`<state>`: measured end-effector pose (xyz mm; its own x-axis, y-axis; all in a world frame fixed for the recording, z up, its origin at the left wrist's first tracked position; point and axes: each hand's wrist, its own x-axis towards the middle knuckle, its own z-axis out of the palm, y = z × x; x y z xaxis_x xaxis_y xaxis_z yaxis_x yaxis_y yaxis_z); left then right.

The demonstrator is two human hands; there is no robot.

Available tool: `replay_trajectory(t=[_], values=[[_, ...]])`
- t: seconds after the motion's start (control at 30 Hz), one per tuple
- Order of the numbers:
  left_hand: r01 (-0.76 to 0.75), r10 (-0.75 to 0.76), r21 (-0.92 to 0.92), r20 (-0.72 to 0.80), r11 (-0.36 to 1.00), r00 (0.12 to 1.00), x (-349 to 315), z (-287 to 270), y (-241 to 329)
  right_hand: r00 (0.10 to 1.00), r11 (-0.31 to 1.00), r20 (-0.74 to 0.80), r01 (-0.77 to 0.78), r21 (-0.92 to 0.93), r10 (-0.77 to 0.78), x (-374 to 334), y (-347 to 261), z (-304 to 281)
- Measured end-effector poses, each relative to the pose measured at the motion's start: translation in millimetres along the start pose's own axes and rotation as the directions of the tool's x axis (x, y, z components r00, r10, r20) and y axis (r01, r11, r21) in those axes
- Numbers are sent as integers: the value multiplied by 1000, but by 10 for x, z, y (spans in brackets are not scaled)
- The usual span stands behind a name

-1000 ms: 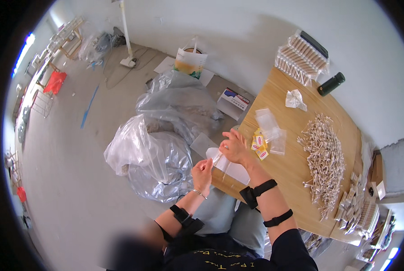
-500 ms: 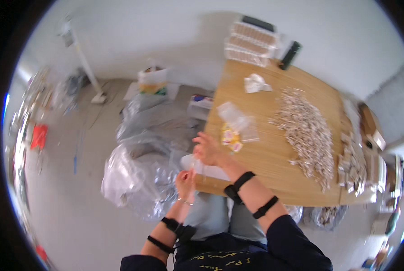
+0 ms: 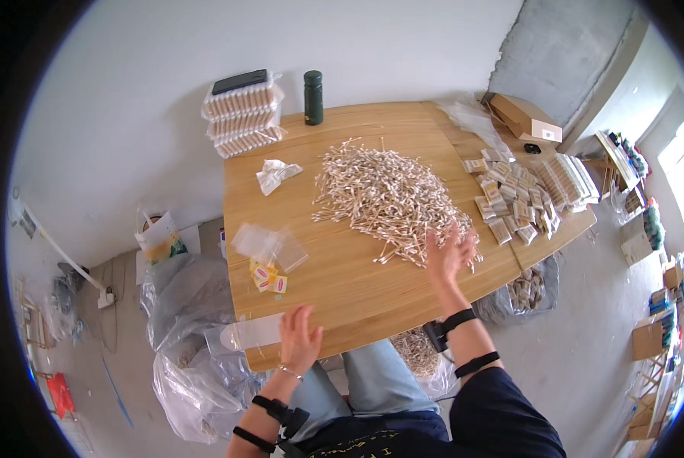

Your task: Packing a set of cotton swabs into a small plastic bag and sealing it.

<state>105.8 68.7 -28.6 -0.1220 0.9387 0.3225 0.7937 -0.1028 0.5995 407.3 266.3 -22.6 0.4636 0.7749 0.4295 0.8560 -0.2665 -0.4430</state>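
A large heap of cotton swabs [image 3: 391, 195] covers the middle of the wooden table [image 3: 349, 305]. At the heap's near right edge is my right hand [image 3: 450, 256], its fingers spread among the outer swabs and not closed on any. My left hand [image 3: 300, 340] is over the table's near left edge, beside a white sheet with clear plastic [image 3: 254, 333]. Its fingers are apart and slightly curled, with nothing seen in them. Farther back lie flat clear plastic bags [image 3: 269, 246] and small yellow-and-red cards [image 3: 267, 276].
Stacked swab packs [image 3: 242, 118] stand at the back left beside a dark green bottle [image 3: 313, 98]. Crumpled white tissue [image 3: 276, 175] lies nearby. Small filled packets [image 3: 517, 200] and an open cardboard box [image 3: 523, 118] are on the right. Large plastic bags [image 3: 197, 374] sit on the floor at left.
The view has swung right. My hands, close together at the table's left edge before, are now apart; my right hand has gone over to the swab heap.
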Motion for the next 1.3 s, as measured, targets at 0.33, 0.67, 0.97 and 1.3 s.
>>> replay_trajectory(t=[0.33,0.67,0.97,1.3], values=[[-148,128,122,160,981,979,206,393,317,961,997,276,4,79,-26,-246,420,92],[-77,67,79,126,994,990,179,448,305,817,831,282,366,419,-502,-1384,-469,-168],[-56,57,-17,67,998,996,145,422,296,539,674,413,648,354,-734,-1057,-464,-128],[30,-30,3,-31,1000,999,494,398,262,809,830,190,534,157,-556,-669,-167,-4]])
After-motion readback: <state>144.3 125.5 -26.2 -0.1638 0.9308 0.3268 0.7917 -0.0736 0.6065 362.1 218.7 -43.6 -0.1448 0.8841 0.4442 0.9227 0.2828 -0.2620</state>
